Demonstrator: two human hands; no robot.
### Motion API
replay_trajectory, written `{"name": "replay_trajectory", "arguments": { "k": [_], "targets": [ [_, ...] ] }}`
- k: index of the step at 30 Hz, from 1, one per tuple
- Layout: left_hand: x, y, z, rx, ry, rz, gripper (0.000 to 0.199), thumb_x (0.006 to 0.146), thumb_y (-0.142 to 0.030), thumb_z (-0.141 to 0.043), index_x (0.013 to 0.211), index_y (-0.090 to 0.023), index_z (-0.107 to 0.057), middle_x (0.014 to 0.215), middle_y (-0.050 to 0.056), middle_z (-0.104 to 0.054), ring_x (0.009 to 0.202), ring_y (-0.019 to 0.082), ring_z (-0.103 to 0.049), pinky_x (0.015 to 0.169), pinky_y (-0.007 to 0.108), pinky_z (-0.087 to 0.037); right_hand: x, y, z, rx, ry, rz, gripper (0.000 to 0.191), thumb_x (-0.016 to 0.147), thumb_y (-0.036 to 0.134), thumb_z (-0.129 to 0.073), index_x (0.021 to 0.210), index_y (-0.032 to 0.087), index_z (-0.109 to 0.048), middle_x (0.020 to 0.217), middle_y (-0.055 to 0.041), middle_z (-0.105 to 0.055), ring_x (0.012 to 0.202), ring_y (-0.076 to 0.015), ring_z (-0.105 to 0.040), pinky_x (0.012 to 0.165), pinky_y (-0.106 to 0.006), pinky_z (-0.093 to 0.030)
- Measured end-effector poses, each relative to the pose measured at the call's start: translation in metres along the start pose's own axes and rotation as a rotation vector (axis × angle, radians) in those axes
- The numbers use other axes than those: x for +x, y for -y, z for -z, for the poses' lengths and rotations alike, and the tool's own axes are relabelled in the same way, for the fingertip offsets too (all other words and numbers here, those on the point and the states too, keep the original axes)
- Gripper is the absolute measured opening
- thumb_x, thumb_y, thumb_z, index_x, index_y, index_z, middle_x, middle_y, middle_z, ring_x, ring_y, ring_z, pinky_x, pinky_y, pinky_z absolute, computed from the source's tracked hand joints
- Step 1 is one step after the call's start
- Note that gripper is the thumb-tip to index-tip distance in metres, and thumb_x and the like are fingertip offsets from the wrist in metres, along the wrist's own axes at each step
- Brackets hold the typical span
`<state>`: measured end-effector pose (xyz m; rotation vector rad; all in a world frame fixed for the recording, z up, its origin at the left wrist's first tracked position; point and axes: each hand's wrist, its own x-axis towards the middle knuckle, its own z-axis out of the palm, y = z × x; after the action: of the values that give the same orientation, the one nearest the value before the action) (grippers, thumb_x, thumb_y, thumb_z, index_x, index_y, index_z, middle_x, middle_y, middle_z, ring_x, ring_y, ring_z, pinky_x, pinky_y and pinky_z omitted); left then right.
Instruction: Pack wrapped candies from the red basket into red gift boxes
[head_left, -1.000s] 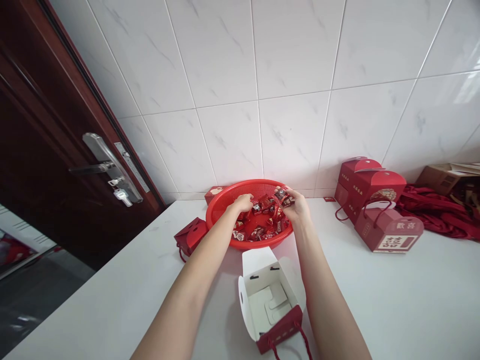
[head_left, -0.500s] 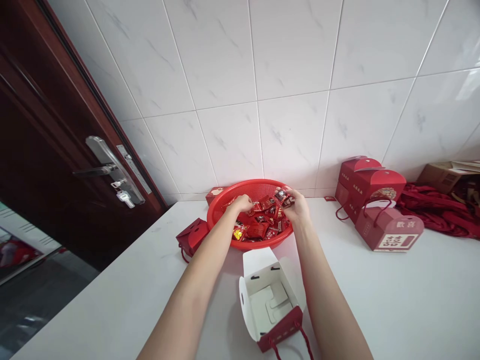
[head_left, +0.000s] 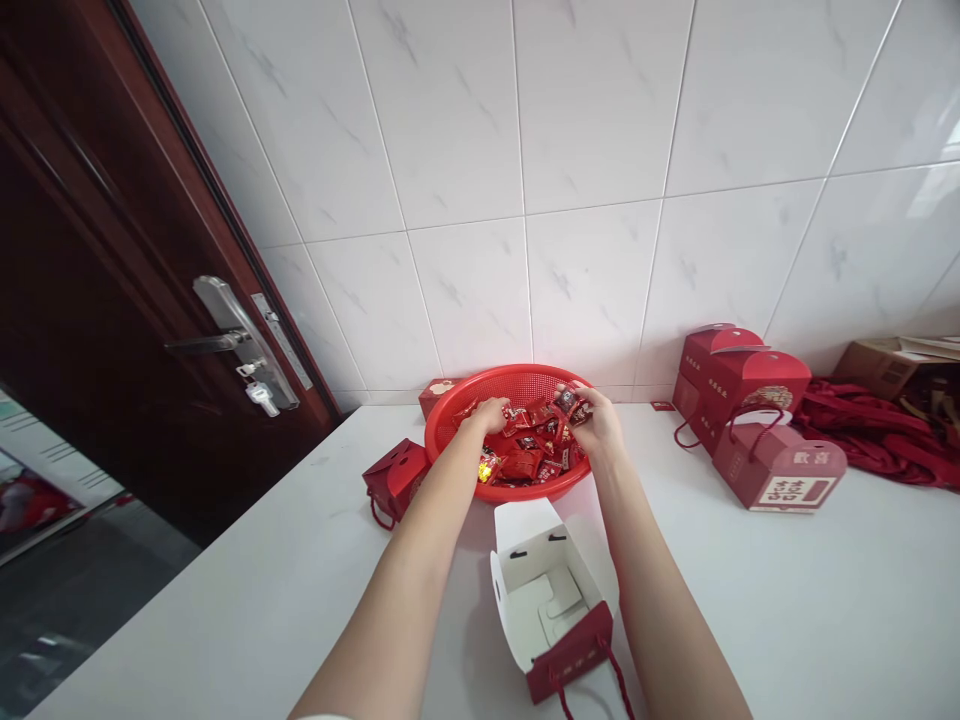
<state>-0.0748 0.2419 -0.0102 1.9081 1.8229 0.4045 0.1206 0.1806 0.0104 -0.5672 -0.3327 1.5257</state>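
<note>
A red perforated plastic basket (head_left: 510,374) holds a heap of red-wrapped candies (head_left: 525,462). Inside its left part, my left hand (head_left: 491,414) reaches down with curled fingers among the wrappers; what they close on is hidden. At the basket's right rim, my right hand (head_left: 598,420) is closed around wrapped candies (head_left: 568,400), their dark and red wrappers showing between thumb and fingers. Between my forearms stands an open gift box (head_left: 570,660), white inside and dark red outside, with its flaps spread and a red cord handle at the front. No candy shows in it.
Closed red gift boxes (head_left: 750,380) stand at the right by the tiled wall. Another red box (head_left: 396,478) sits left of the basket, and one more (head_left: 436,392) behind it. Red cloth (head_left: 870,430) lies far right. A dark door (head_left: 135,300) stands left of the white table (head_left: 300,560).
The view has shifted slightly, moving the scene a little right and down. My left hand's fingers have extended slightly among the candies. My right hand still holds its candies at the rim.
</note>
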Motion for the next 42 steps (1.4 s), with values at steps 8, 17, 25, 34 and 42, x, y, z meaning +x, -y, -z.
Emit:
{"name": "replay_trajectory", "arguments": {
  "k": [8,17,25,34,42],
  "targets": [
    [-0.003,-0.010,-0.002,0.039,0.062,0.152,0.018,0.069,-0.023,-0.081,0.081,-0.015,-0.070,0.090,0.009,-0.072,0.092,0.027,-0.067,0.085,0.047,-0.052,0.004,-0.003,0.005,-0.009,0.043,0.020,0.018,0.068,0.004,-0.059,0.079,0.018,-0.061,0.069,-0.0029,-0.074,0.064,-0.0150,-0.070,0.058,-0.023,-0.059],
    [-0.015,-0.038,0.012,-0.389,-0.253,-0.065,0.014,0.082,-0.018,-0.055,0.081,-0.018,-0.068,0.080,0.006,-0.069,0.087,0.022,-0.064,0.083,0.036,-0.050,0.010,-0.008,0.010,-0.059,0.111,0.051,0.019,0.065,0.008,-0.072,0.077,0.019,-0.062,0.070,-0.0017,-0.073,0.068,-0.0155,-0.071,0.065,-0.024,-0.061],
    [-0.079,-0.045,0.030,-0.702,-0.106,-0.314,0.039,0.082,-0.032,-0.066,0.118,-0.017,-0.064,0.082,0.003,-0.069,0.074,0.016,-0.065,0.079,0.032,-0.052,-0.023,0.017,-0.001,-0.182,0.242,0.015,0.017,0.063,0.011,-0.077,0.075,0.019,-0.069,0.074,-0.0017,-0.076,0.075,-0.0168,-0.072,0.069,-0.026,-0.059],
    [-0.175,-0.047,0.052,-0.565,0.138,-0.450,0.038,0.081,-0.044,-0.070,0.107,-0.019,-0.063,0.079,-0.001,-0.065,0.074,0.014,-0.060,0.073,0.028,-0.048,-0.093,0.041,-0.008,-0.389,0.378,0.011,0.021,0.060,0.026,-0.087,0.075,0.019,-0.073,0.078,-0.0017,-0.075,0.068,-0.0144,-0.064,0.060,-0.026,-0.048],
    [-0.236,-0.041,0.022,-0.243,0.128,-0.524,0.024,0.085,-0.038,-0.066,0.102,-0.021,-0.067,0.108,0.006,-0.069,0.103,0.024,-0.064,0.091,0.038,-0.051,-0.144,0.042,-0.006,-0.813,0.566,0.162,0.018,0.070,0.035,-0.080,0.078,0.020,-0.075,0.075,0.0001,-0.068,0.066,-0.0128,-0.057,0.063,-0.029,-0.044]
  ]
}}
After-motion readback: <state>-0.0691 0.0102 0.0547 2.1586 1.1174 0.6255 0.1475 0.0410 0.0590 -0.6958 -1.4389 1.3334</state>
